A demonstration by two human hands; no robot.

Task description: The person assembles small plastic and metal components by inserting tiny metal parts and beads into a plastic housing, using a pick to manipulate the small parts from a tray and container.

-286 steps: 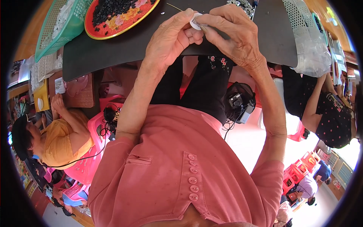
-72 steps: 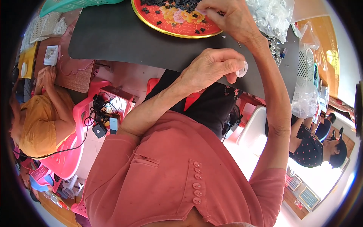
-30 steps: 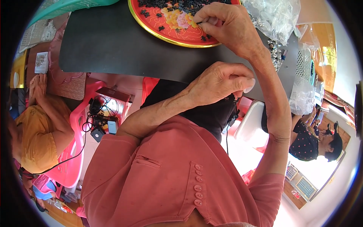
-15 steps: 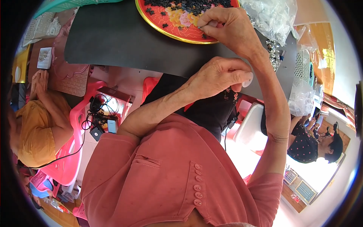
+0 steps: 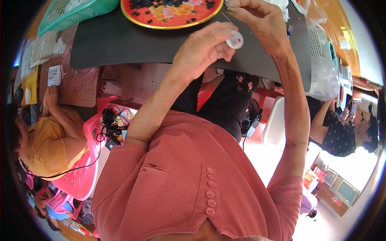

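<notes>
My left hand is closed on a small white round disc with a dark hole in it, above the dark table. A thin metal pin slants up from beside its fingertips; whether the hand holds the pin I cannot tell. My right hand is at the top edge, to the right of the pin, with thumb and finger pinched together. What is between them is too small to make out. Left of both hands lies a round red tray with a gold rim, bearing flowers and many small black pieces.
The dark table spans the space in front of me. A green basket stands at the far left, clear plastic bags at the right. A person in orange sits at left, another in dark dotted clothes at right.
My right hand has moved off the tray and up beside the pin. My left hand with the disc has risen and turned, now showing the disc's hole. The view has shifted rightward.
</notes>
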